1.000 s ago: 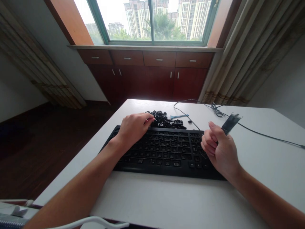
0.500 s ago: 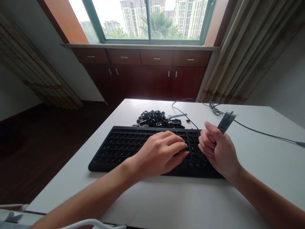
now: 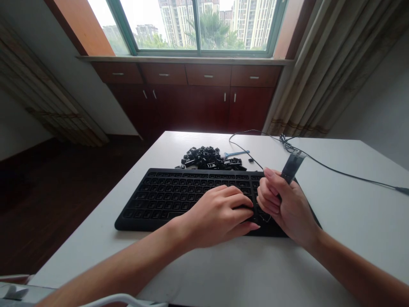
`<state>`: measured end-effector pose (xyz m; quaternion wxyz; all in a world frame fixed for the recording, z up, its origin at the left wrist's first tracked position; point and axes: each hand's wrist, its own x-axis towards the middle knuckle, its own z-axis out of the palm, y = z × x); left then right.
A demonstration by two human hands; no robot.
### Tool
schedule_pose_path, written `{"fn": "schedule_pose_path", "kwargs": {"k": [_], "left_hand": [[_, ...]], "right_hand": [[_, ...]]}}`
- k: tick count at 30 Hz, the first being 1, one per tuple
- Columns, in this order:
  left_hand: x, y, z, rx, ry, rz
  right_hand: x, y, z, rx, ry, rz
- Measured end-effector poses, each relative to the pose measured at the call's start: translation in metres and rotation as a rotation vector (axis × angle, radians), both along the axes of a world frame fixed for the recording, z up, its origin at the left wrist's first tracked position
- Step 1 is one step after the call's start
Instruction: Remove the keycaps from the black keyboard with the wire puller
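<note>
A black keyboard (image 3: 169,192) lies on the white table, most of its key positions showing bare sockets without caps. My left hand (image 3: 220,213) rests palm down over its right-hand part, with fingers stretched out and a little apart. Close beside it, my right hand (image 3: 284,202) is closed in a fist around a keycap puller (image 3: 293,166). The puller's dark, see-through handle sticks up above the thumb. Thin wire shows below the fist, near the number keys; whether it touches a key I cannot tell. A pile of loose black keycaps (image 3: 204,157) lies behind the keyboard.
Past the pile lie a blue plastic tool (image 3: 237,153) and a single keycap (image 3: 251,160). A black cable (image 3: 338,172) with a tied bundle crosses the back right of the white table (image 3: 361,200). A white curved object (image 3: 118,298) is at the bottom edge.
My right hand has moved left with the puller, towards my left hand. The left hand has slid slightly right and nearer to me. The view has shifted a little.
</note>
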<state>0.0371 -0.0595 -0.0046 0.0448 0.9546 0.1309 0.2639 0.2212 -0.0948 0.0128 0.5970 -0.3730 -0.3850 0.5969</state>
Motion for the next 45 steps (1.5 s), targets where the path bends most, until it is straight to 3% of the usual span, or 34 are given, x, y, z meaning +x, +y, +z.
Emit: {"fn": "schedule_pose_path", "kwargs": {"k": [10,24,32,37,45], "left_hand": [[0.001,0.0,0.0,-0.003,0.003,-0.016],[0.002,-0.003,0.001,-0.004,-0.013,-0.019],[0.002,-0.006,-0.002,-0.178,-0.011,0.063],[0.008,-0.012,-0.001,-0.227,0.087,0.061],[0.015,-0.018,-0.002,-0.129,0.309,0.019]], "right_hand": [[-0.006,-0.004,-0.009,0.064,-0.063,-0.028],[-0.013,-0.005,-0.014,-0.023,-0.114,-0.081],[-0.015,-0.005,-0.014,0.069,-0.077,0.002],[-0.021,-0.012,-0.016,0.191,-0.117,0.039],[-0.022,-0.014,-0.02,0.208,-0.015,-0.109]]}}
